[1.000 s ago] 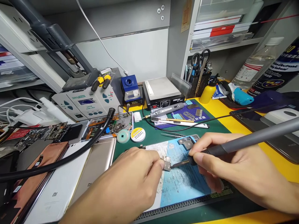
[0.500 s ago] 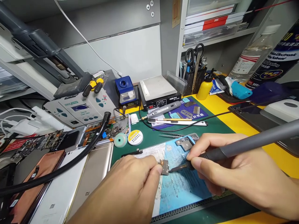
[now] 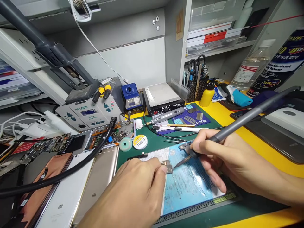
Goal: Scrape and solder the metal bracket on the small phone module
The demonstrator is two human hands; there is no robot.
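Note:
Between thumb and forefinger, my left hand (image 3: pixel 135 193) pinches a small metal-shielded phone part (image 3: pixel 168 167) with a copper-coloured end. My right hand (image 3: pixel 228 158) is closed around a soldering iron (image 3: pixel 228 128), gripped like a pen. The iron's tip lies at the right edge of the small part; whether they touch I cannot tell. Under both is a blue and white printed sheet (image 3: pixel 185 196). A second small phone part (image 3: pixel 184 147) lies on the sheet, partly hidden by the right hand's fingers.
Several phones (image 3: pixel 97 183) lie at left, crossed by a black hose (image 3: pixel 71 172). A hot-air station (image 3: pixel 87 112), a blue iron stand (image 3: pixel 130 96) and a heating plate (image 3: pixel 162 95) stand behind. Tweezers (image 3: pixel 174 138) lie behind the sheet; a yellow bottle (image 3: pixel 207 95) stands at right.
My right hand has tilted the soldering iron more steeply, and its lower fingers have spread. The view has shifted slightly. My left hand still pinches the small part.

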